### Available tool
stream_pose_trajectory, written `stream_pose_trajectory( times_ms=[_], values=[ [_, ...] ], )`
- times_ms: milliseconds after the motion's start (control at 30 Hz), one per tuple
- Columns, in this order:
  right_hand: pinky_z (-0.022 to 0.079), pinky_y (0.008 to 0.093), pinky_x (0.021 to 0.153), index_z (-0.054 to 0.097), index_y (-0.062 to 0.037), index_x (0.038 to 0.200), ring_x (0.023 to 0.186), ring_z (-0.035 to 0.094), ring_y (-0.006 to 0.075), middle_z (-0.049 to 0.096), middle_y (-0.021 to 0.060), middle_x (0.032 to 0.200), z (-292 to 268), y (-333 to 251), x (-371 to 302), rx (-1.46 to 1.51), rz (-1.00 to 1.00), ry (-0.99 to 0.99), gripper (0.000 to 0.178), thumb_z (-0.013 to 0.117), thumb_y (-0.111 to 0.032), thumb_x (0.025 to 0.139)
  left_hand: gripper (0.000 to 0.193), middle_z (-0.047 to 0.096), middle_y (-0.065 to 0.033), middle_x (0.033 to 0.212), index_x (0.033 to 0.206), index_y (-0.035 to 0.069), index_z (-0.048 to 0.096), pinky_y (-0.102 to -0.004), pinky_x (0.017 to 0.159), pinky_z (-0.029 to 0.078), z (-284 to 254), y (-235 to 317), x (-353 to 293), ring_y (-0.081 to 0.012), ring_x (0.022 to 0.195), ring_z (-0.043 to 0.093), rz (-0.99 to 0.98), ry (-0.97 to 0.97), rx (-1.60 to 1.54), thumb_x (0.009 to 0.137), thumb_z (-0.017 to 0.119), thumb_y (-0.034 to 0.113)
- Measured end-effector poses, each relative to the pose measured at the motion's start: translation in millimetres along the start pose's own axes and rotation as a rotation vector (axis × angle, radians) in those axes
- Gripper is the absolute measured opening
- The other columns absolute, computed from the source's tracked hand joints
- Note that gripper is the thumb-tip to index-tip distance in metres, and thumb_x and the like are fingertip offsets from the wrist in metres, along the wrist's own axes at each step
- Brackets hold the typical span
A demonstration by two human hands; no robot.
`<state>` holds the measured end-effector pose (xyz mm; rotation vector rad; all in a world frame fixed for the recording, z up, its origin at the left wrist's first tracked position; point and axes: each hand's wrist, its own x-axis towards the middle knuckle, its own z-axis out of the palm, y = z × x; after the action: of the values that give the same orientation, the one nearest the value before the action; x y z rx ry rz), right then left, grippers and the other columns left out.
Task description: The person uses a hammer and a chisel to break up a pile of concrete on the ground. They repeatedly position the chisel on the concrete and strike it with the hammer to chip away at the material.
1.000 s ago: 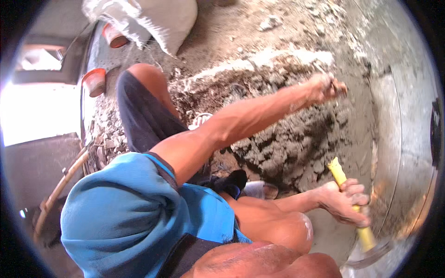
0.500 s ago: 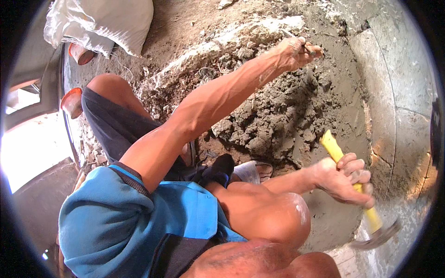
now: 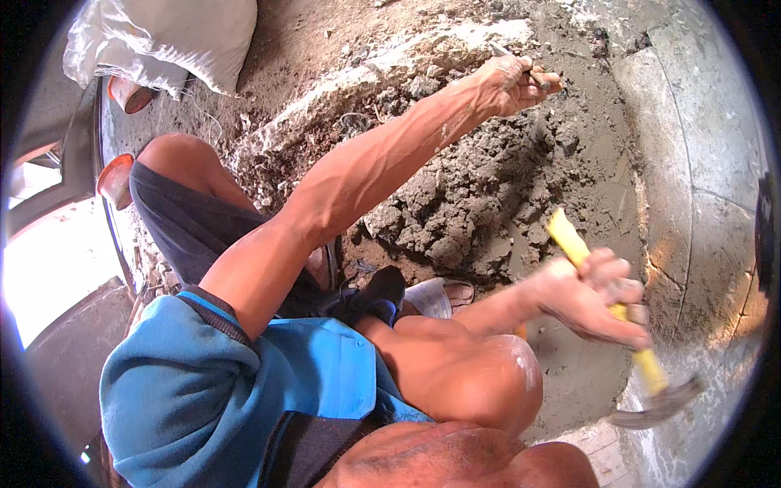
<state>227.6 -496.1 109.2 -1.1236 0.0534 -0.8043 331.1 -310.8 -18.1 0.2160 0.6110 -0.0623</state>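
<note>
My right hand (image 3: 598, 305) is closed around the yellow handle of a hammer (image 3: 569, 236). The blurred, curved metal head hangs low at the right, above the grey floor. Out ahead, my left arm stretches over a heap of wet grey mortar (image 3: 464, 195). At its end, my left hand (image 3: 517, 81) pinches a thin metal rod (image 3: 499, 50); one tip shows past the knuckles and a dark part shows between the fingers. Its full shape is hidden by the hand. The hammer head and the rod are well apart.
A rough whitish broken edge (image 3: 382, 69) runs behind the mortar. Smooth wet cement (image 3: 606, 154) borders cracked grey slabs (image 3: 675, 130) on the right. At the upper left are a white sack (image 3: 203, 37) and two orange-rimmed pots (image 3: 116, 180). My bent right knee (image 3: 508, 374) is near the hammer.
My right hand and the hammer have shifted slightly left and up. My left hand has barely moved, still with the rod in its fingers. The whole view has slid a little.
</note>
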Motion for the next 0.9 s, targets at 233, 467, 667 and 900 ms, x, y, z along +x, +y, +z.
stream_pose_trajectory(
  times_ms=[233,467,667,900],
  values=[
    [0.042,0.0327,0.047,0.056,-0.0007,0.093,0.052,0.048,0.0164,0.049,0.0021,0.066,-35.8,80.2,-91.0,-0.482,0.714,-0.53,0.038,0.047,-0.037,0.101,0.038,0.066,-0.0273,0.09,0.085,-0.001,0.048,-0.0278,0.051,0.059,-1.5,1.0,4.1,-0.0259,0.069,0.069,-0.04,-0.128,0.008,0.106,0.028,0.024],
    [0.025,0.0209,0.031,0.037,-0.0154,0.072,0.041,0.028,0.0044,0.03,-0.0055,0.058,-1.8,9.2,-3.5,0.0,-0.012,0.004,0.046,0.038,-0.052,0.101,0.037,0.064,-0.0297,0.09,0.088,-0.005,0.046,-0.025,0.047,0.056,-0.1,0.5,-11.2,-0.0229,0.07,0.067,0.016,-0.024,0.08,0.106,0.027,0.022],
    [0.041,0.043,0.062,0.054,0.0041,0.089,0.068,0.053,0.0353,0.054,0.021,0.073,-32.4,77.4,-115.3,-0.968,0.605,-0.53,0.049,0.045,-0.043,0.099,0.04,0.067,-0.0274,0.086,0.086,-0.003,0.051,-0.034,0.068,0.061,-17.9,3.6,10.5,-0.027,0.079,0.069,-0.029,-0.045,0.063,0.106,0.03,0.025],
    [0.025,0.0216,0.032,0.036,-0.0149,0.075,0.04,0.029,0.0057,0.032,-0.0046,0.055,-16.9,1.1,3.7,0.033,0.336,-0.011,0.043,0.041,-0.051,0.098,0.044,0.069,-0.0224,0.099,0.085,-0.001,0.053,-0.0281,0.073,0.06,-15.5,7.0,-7.3,-0.0261,0.093,0.068,0.073,-0.039,0.245,0.107,0.026,0.027]
  ],
)
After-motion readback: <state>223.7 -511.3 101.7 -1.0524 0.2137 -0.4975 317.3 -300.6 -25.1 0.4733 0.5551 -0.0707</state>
